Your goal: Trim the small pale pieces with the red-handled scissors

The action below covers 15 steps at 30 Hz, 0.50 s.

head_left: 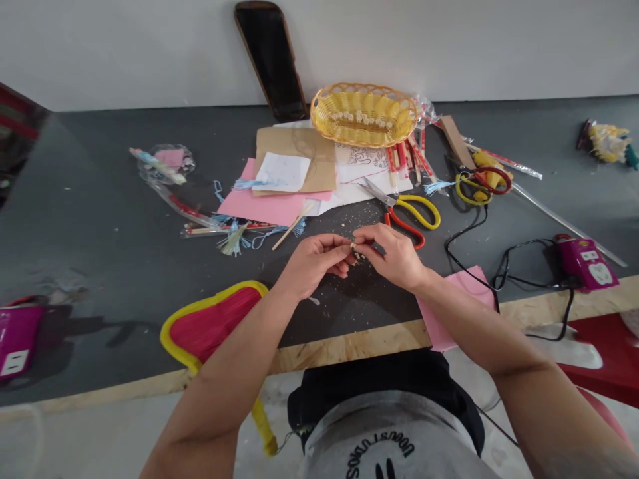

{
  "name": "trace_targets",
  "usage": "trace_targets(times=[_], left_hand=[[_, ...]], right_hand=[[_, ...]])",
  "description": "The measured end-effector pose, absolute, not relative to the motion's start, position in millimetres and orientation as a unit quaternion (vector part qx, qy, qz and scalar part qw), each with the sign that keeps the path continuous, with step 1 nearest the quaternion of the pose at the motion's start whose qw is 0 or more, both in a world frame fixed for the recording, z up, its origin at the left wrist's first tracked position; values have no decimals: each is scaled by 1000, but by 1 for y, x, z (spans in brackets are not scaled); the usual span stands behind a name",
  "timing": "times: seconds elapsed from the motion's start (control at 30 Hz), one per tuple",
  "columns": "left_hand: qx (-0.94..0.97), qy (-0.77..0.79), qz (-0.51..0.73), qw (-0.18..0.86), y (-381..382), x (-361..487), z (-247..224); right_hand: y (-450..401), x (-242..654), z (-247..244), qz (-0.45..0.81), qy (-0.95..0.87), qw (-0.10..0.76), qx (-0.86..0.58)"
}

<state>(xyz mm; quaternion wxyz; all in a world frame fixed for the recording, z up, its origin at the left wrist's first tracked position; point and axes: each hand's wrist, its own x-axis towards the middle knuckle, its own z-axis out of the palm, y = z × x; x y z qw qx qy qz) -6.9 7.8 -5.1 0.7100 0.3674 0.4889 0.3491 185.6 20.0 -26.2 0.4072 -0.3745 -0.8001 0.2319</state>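
Note:
Over the middle of the dark table (124, 266), my left hand (319, 261) and my right hand (392, 253) meet at the fingertips. A tiny pale piece (353, 245) is pinched between them, touched by the fingers of both hands. Small crumbs and bits lie on the table beneath and around the fingers. Just beyond my right hand rest scissors (394, 199) with one yellow and one red handle. A thin wooden stick (292, 227) lies beyond my left hand. The yellow woven basket (363, 136) holds a row of small pale pieces (362, 120).
A phone (273, 60) leans on the wall. Papers (264, 206), blue tassels and plastic-wrapped sticks lie behind my hands. A red-and-yellow padded piece (214, 322) sits left. At right are a yellow glue gun (492, 169), its cable, pink paper (456, 309) and a purple box (586, 264).

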Motion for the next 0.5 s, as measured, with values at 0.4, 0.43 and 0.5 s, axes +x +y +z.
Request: trace_targets(times=[0.4, 0.43, 0.5], left_hand=[[373, 491, 341, 710, 8, -7, -6], [370, 491, 341, 711, 8, -7, -6], [364, 489, 344, 714, 8, -7, -6]], right_hand=[[21, 187, -25, 208, -818, 389, -369], [21, 187, -25, 208, -819, 390, -366], [21, 187, -24, 205, -822, 390, -362]])
